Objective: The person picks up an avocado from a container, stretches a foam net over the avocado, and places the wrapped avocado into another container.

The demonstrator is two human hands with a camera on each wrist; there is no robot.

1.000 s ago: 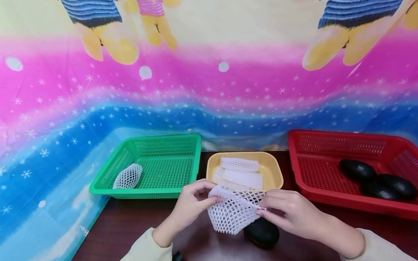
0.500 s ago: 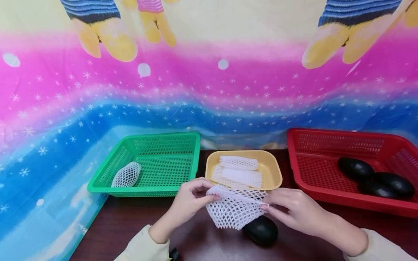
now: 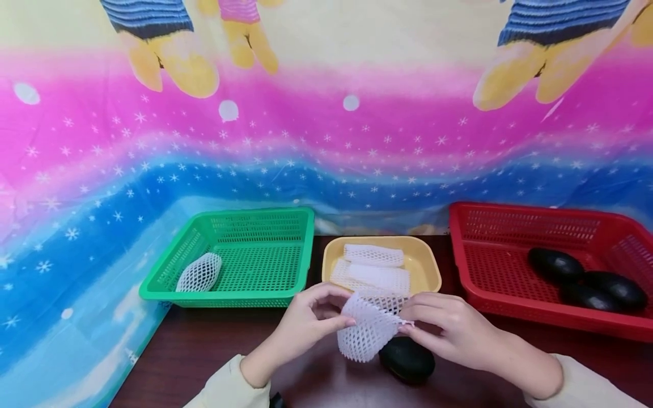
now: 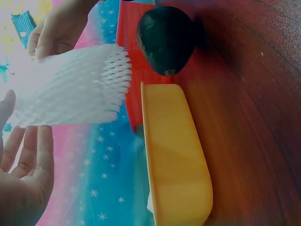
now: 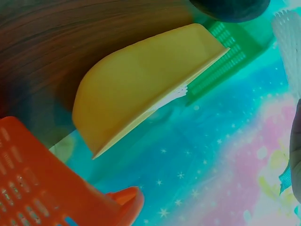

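"Where's the dark fruit (image 3: 406, 360) lying?"
"Toward the table's (image 3: 316, 374) near edge, below your right hand (image 3: 449, 326), the closer one; its long axis is running roughly left to right."
"My fingers?"
"Your right ones are pinching the white foam net's (image 3: 364, 334) right side; your left hand (image 3: 311, 317) is gripping its left."
"Any writing?"
"None readable is showing, even on the yellow tray (image 3: 425, 258) beyond."

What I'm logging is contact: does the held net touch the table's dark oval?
Apart. Left wrist view shows net and oval separated, red basket visible between.
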